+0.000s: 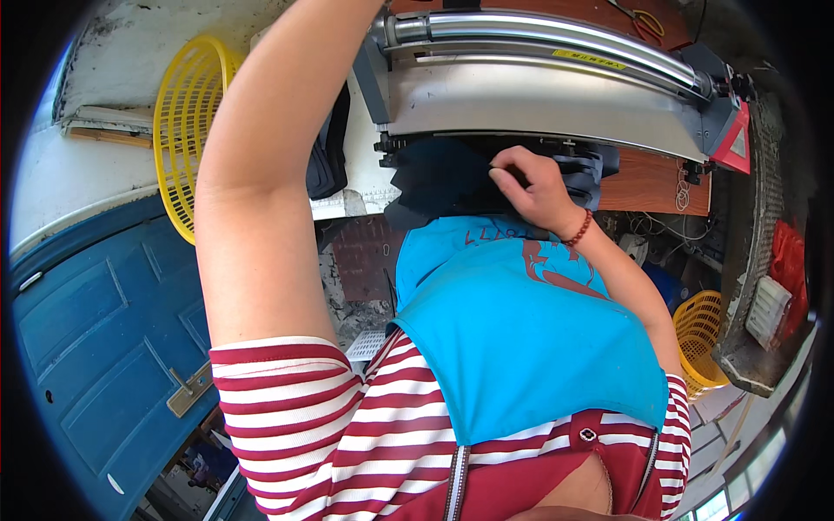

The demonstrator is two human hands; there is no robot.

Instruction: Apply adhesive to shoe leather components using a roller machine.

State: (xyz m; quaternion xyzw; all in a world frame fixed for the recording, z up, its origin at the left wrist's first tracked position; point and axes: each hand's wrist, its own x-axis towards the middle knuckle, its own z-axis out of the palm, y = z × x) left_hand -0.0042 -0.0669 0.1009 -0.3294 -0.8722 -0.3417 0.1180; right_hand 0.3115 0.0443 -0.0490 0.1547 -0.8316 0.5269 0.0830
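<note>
My right hand [534, 185], with a beaded bracelet [580, 227] at the wrist, is closed in a pinch at a black flat piece of cloth-like or leather-like material [443, 178]. The fingertips lie at its right side, and their exact hold is partly hidden. This wavy-edged dark piece spreads below the front edge of a roller machine [556, 100] with a sloping metal plate. My left arm [269, 148] stretches up past the machine's left end; its hand is beyond the top edge of the picture.
A yellow plastic basket [181, 130] leans at the left, beside more dark cut pieces [328, 152]. Further dark pieces [582, 174] lie under the machine's right half. Orange-handled scissors [647, 24] rest at the back. Another yellow basket [698, 339] stands low at the right.
</note>
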